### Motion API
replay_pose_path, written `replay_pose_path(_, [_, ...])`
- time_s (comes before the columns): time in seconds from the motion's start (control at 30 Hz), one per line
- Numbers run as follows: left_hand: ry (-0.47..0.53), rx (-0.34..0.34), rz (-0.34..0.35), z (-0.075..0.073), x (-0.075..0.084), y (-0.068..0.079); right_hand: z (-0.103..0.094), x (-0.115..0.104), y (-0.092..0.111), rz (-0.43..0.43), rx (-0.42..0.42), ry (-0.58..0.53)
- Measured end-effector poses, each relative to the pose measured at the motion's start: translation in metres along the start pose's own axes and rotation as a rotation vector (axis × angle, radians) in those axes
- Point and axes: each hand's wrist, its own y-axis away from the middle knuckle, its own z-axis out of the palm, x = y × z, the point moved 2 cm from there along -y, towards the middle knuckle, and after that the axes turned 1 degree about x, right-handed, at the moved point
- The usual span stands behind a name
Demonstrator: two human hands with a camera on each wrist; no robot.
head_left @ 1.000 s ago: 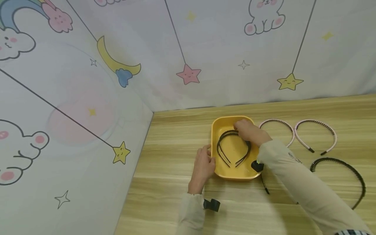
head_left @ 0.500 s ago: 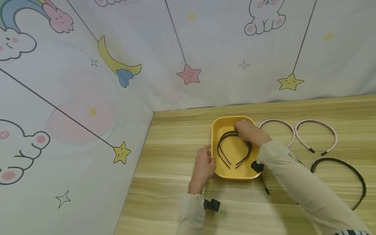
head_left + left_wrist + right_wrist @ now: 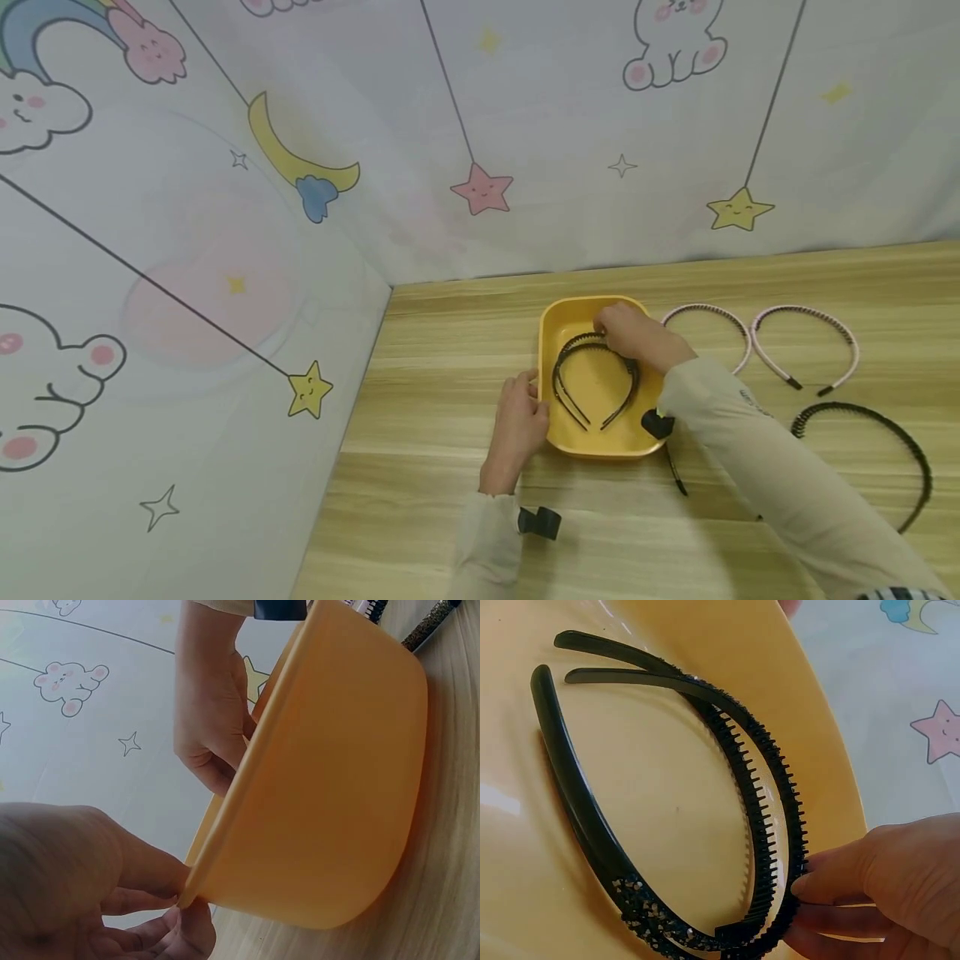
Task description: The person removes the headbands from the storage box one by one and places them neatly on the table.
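A yellow plastic basin (image 3: pixel 600 454) holds two black headbands lying one over the other, with teeth on their inner edges and glittery stones along part of the band in the right wrist view. My right hand (image 3: pixel 637 333) reaches over the far right rim and pinches the outer black headband (image 3: pixel 786 784) between thumb and fingers. The other black headband (image 3: pixel 744 769) lies just inside it, overlapping at the curve. At the left side my left hand (image 3: pixel 517 421) pinches the basin's rim, thumb and fingers on either side of it in the left wrist view.
Right of the basin lie two pink headbands, one (image 3: pixel 697 307) partly behind my right arm and another (image 3: pixel 810 310) beside it. Nearer stands out a larger black headband (image 3: pixel 918 454). A dark headband end (image 3: pixel 677 475) shows beside my right sleeve. Patterned cloth walls border the wooden table (image 3: pixel 435 367).
Inside the basin the two black headbands have shifted slightly apart at their curved tops. My right hand has moved a touch left; the left hand and basin stay put.
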Motion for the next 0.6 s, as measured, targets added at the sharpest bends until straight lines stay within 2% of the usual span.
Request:
replay_pose_path(0.17, [0.001,0.002,0.001,0.001,-0.001,0.0,-0.002,-0.001,-0.002,-0.014,0.03,0.004])
replay_pose_path(0.4, [0.008,-0.011,-0.011,0.001,-0.002,0.0,-0.007,-0.003,-0.003,0.024,0.04,-0.012])
replay_pose_path(0.6, [0.006,-0.013,-0.019,0.002,-0.002,-0.001,-0.012,-0.008,0.0,-0.026,0.095,0.031])
